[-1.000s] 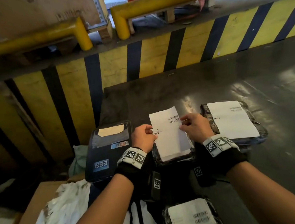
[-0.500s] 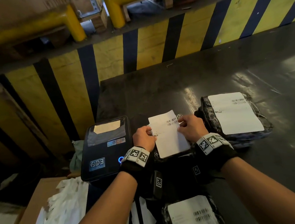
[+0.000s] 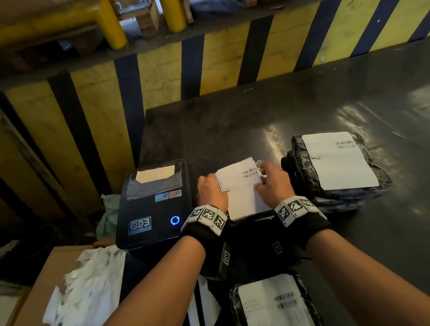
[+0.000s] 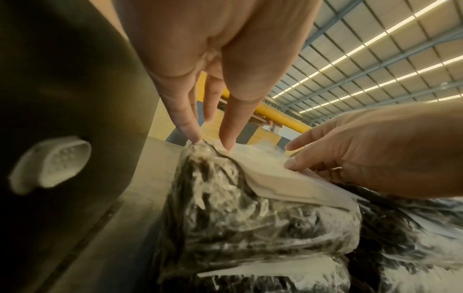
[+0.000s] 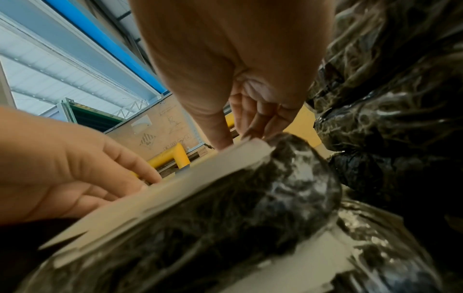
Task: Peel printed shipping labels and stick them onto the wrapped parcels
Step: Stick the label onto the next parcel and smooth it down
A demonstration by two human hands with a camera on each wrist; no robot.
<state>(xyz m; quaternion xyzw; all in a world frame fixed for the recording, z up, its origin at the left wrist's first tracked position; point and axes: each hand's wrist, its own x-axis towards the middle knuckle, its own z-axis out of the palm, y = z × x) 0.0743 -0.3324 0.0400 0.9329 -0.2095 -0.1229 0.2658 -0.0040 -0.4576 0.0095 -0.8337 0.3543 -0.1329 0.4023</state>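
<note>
Steel-grey tabletop [image 3: 307,104] carries a black label printer [image 3: 153,206] beside a black plastic-wrapped parcel [image 4: 250,218]. On that parcel lies a white printed shipping label [image 3: 239,186], pressed flat by straight fingers of the left hand [image 3: 211,191] and right hand [image 3: 274,184], neither gripping anything.

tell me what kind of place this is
Probably a warehouse packing or dispatch station. Signs: yellow-and-black striped barrier, black label printer with a blue light, black plastic-wrapped parcels with white shipping labels, and a high metal roof with strip lights.
</note>
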